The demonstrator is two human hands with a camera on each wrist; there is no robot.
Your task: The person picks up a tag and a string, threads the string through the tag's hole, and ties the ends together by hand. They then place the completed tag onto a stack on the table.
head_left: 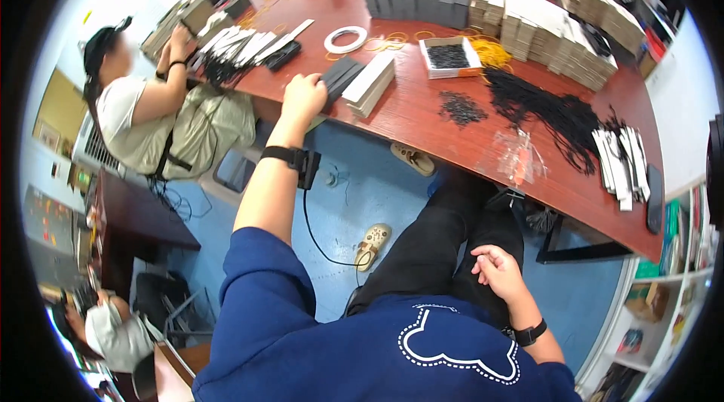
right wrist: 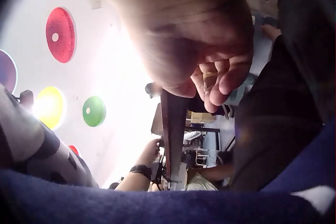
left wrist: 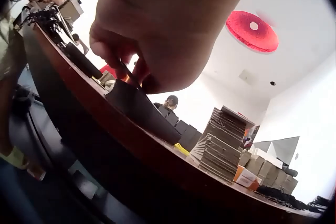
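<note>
Left arm (head_left: 265,202) stretches forward, left hand (head_left: 304,98) pinching — right hand (head_left: 499,272) (fingers (head_left: 483,256) loosely curled) over the thigh (head_left: 495,225).

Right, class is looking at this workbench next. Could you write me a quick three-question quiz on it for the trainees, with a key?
1. What is the left hand pinching?
A) the white ring
B) a dark flat piece
C) the black cords

2. True or false: the right hand is resting on the tabletop.

3. Fill in the blank: the white box beside the yellow bands holds small ____ pieces.

Key:
1. B
2. False; it is over the person's lap, holding nothing.
3. black
</note>
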